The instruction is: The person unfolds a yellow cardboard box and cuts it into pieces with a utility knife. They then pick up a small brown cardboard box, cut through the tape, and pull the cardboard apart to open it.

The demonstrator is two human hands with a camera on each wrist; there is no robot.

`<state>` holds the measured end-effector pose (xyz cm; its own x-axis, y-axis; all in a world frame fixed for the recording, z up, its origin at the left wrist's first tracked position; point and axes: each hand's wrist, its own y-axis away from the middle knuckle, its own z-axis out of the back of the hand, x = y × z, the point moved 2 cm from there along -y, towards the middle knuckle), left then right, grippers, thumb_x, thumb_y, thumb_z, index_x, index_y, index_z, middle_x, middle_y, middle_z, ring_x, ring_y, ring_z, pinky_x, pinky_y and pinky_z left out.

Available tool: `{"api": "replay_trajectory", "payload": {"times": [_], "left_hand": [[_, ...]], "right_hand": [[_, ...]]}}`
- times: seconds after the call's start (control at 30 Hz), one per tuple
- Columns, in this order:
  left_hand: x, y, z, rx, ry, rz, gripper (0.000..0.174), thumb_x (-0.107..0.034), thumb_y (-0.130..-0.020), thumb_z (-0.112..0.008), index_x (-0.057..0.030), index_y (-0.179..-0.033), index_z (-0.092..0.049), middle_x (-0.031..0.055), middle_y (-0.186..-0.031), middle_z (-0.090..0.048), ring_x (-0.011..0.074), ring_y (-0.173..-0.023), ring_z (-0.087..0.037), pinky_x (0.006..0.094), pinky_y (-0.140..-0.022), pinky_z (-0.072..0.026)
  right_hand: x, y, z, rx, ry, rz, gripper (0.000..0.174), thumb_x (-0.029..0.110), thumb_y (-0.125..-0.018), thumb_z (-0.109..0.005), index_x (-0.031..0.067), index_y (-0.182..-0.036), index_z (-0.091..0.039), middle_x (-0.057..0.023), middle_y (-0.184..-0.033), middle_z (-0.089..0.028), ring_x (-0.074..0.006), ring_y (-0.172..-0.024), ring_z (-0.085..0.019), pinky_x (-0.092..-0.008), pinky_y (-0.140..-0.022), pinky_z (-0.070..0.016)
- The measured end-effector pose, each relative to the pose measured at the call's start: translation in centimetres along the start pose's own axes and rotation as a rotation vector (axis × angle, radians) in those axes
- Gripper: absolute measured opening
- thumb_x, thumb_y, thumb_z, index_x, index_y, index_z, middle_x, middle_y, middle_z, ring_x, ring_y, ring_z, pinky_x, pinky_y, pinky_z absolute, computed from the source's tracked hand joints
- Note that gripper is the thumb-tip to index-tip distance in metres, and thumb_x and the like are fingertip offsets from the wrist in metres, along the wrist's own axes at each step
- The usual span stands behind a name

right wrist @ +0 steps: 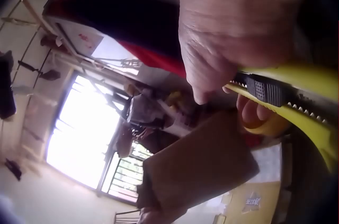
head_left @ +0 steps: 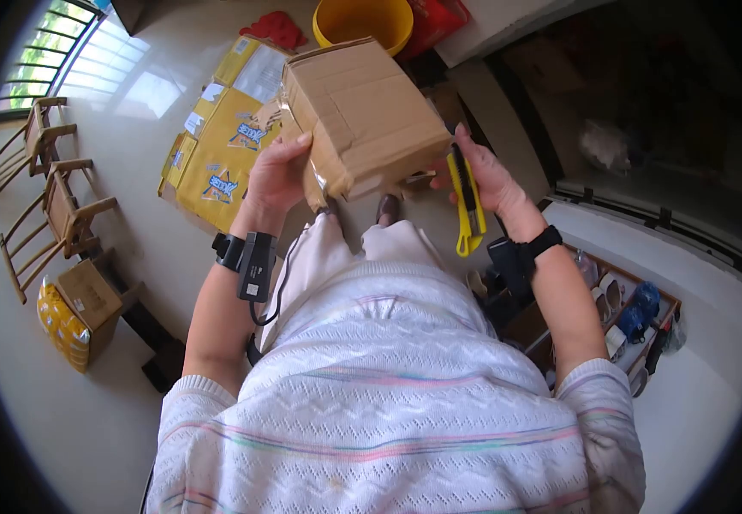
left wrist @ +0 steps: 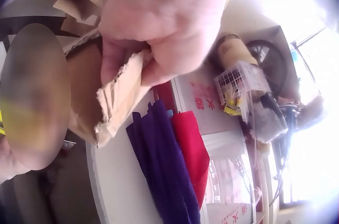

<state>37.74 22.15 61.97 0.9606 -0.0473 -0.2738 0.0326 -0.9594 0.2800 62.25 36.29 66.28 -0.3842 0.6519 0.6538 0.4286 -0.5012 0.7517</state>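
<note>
A brown cardboard box [head_left: 371, 107] is held up in front of the body, tilted, with tape along its near edges. My left hand [head_left: 278, 171] grips the box at its left side, thumb on the outer face. In the left wrist view those fingers fold over a ragged cardboard edge [left wrist: 121, 94]. To the right of the box, my right hand [head_left: 492, 182] holds a yellow utility knife [head_left: 465, 224] with a black slider. The knife's handle points back toward the body; its blade end is hidden by the hand.
Flattened yellow cardboard [head_left: 208, 176] lies on the floor at the left. Behind the box stand a yellow bucket [head_left: 364, 26] and a red item [head_left: 278, 30]. Wooden chairs [head_left: 67, 210] and another carton [head_left: 88, 295] are far left. A shoe rack [head_left: 636, 317] stands on the right.
</note>
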Motion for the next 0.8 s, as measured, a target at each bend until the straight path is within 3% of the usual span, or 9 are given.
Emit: {"api": "replay_trajectory", "payload": {"times": [0.07, 0.23, 0.3, 0.37, 0.4, 0.5, 0.6, 0.77, 0.8], "left_hand": [[0.4, 0.0, 0.6, 0.034, -0.019, 0.044, 0.043, -0.003, -0.079, -0.06, 0.0011, -0.12, -0.048, 0.0141, -0.116, -0.056, 0.0273, -0.107, -0.055, 0.0422, -0.096, -0.0409], [-0.4, 0.4, 1.0, 0.015, -0.315, 0.168, 0.048, -0.006, -0.075, -0.066, 0.0, -0.12, -0.05, 0.012, -0.115, -0.058, 0.0229, -0.106, -0.055, 0.0379, -0.096, -0.0406], [-2.7, 0.6, 2.9, -0.131, -0.628, 0.323, 0.053, -0.014, -0.071, -0.072, -0.002, -0.118, -0.052, 0.0126, -0.113, -0.059, 0.0228, -0.103, -0.056, 0.0366, -0.095, -0.0411], [-5.1, 0.5, 4.2, -0.239, -1.645, 0.545, 0.063, -0.019, -0.067, -0.077, -0.0039, -0.123, -0.05, 0.0119, -0.12, -0.055, 0.023, -0.107, -0.054, 0.0364, -0.089, -0.045], [-6.3, 1.0, 4.6, -0.278, -1.74, 0.444, 0.074, -0.026, -0.064, -0.079, -0.0042, -0.127, -0.046, 0.0121, -0.12, -0.054, 0.0227, -0.108, -0.052, 0.0356, -0.092, -0.0421], [-8.3, 1.5, 2.5, -0.103, -1.798, -0.063, 0.083, -0.029, -0.06, -0.079, -0.0035, -0.13, -0.041, 0.0125, -0.114, -0.056, 0.0202, -0.107, -0.051, 0.0289, -0.09, -0.0403], [-6.5, 0.2, -1.6, 0.208, -1.502, -0.091, 0.087, -0.029, -0.058, -0.081, -0.0045, -0.13, -0.039, 0.0122, -0.115, -0.053, 0.0217, -0.109, -0.048, 0.0283, -0.092, -0.0382], [-5.6, 0.1, -3.8, 0.04, -1.389, -0.027, 0.085, -0.03, -0.054, -0.081, -0.0019, -0.124, -0.043, 0.0133, -0.115, -0.053, 0.0252, -0.108, -0.049, 0.0293, -0.094, -0.0367], [-5.4, 0.2, -3.8, -0.028, -1.485, -0.031, 0.084, -0.03, -0.053, -0.08, -0.0013, -0.122, -0.044, 0.0137, -0.115, -0.052, 0.0266, -0.107, -0.049, 0.0305, -0.095, -0.0366]], "right_hand": [[-0.3, 0.0, -0.7, 0.302, -0.172, -0.013, 0.07, 0.067, -0.069, -0.06, 0.0094, -0.107, -0.052, -0.0048, -0.09, -0.06, -0.0146, -0.071, -0.062, -0.0272, -0.048, -0.0475], [2.4, 1.6, -1.3, 0.297, 0.181, 0.254, 0.074, 0.054, -0.067, -0.072, 0.0072, -0.119, -0.048, -0.0065, -0.103, -0.058, -0.0146, -0.089, -0.058, -0.0281, -0.063, -0.0503], [3.3, 2.4, -1.9, 0.237, 0.326, 0.388, 0.079, 0.05, -0.064, -0.075, 0.006, -0.123, -0.046, -0.0059, -0.105, -0.056, -0.0135, -0.091, -0.057, -0.0272, -0.064, -0.0497], [3.7, 3.1, -1.9, 0.102, 0.569, 0.527, 0.078, 0.032, -0.062, -0.079, 0.0031, -0.125, -0.043, -0.012, -0.114, -0.055, -0.024, -0.108, -0.051, -0.0318, -0.095, -0.0388], [3.1, 2.8, -1.8, 0.015, 0.726, 0.594, 0.079, 0.031, -0.059, -0.079, 0.0032, -0.124, -0.043, -0.0154, -0.115, -0.055, -0.0272, -0.108, -0.053, -0.0338, -0.094, -0.041], [3.1, 3.6, -2.9, 0.028, 0.933, 0.547, 0.077, 0.029, -0.059, -0.077, 0.0055, -0.124, -0.043, -0.0179, -0.114, -0.056, -0.0291, -0.106, -0.055, -0.0342, -0.092, -0.0428], [2.7, 3.7, -4.3, 0.093, 0.92, 0.618, 0.076, 0.027, -0.059, -0.076, 0.0077, -0.124, -0.043, -0.0176, -0.11, -0.058, -0.0305, -0.102, -0.057, -0.0349, -0.091, -0.0438], [2.0, 3.1, -3.8, 0.098, 0.862, 0.697, 0.074, 0.03, -0.062, -0.077, 0.0061, -0.123, -0.043, -0.0133, -0.103, -0.059, -0.025, -0.092, -0.06, -0.0323, -0.079, -0.0496], [1.8, 3.1, -3.6, 0.041, 0.726, 0.45, 0.068, 0.031, -0.067, -0.076, 0.0073, -0.122, -0.044, -0.0102, -0.101, -0.059, -0.0206, -0.087, -0.059, -0.0307, -0.072, -0.0501]]}}
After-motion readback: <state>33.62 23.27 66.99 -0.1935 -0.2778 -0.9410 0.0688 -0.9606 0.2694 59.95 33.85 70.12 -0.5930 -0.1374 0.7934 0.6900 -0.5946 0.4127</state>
